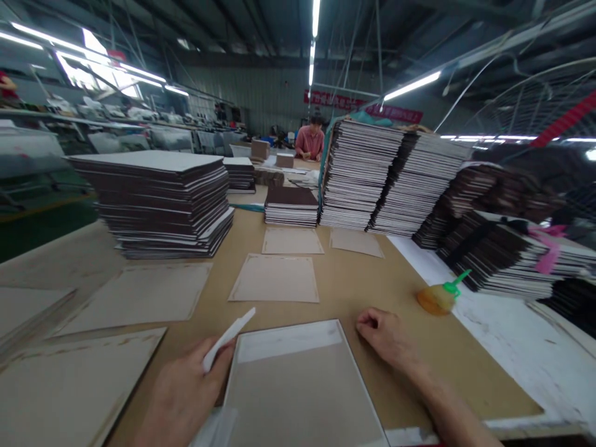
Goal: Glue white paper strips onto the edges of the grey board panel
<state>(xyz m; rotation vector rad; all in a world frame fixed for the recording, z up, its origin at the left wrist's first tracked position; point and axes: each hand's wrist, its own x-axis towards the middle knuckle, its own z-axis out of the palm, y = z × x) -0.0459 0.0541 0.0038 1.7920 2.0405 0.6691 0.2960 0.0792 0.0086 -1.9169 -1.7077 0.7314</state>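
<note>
A flat white folding tool, like a bone folder (229,338), is gripped between the thumb and fingers of my left hand (189,385), its tip pointing up and right. This hand rests at the left edge of a grey-beige board (298,391) with a thin pale border and a white strip across its far end. Beneath my left wrist lies a piece of translucent white material (214,428). My right hand (384,335) is on the brown table surface just right of the board, fingers curled in, with nothing visible in them.
Several flat boards (274,279) lie ahead and left. A tall stack of dark boards (158,205) stands left, a larger stack (363,174) back right, and tied bundles (503,254) far right. A glue bottle (437,298) sits right. A person (310,141) works behind.
</note>
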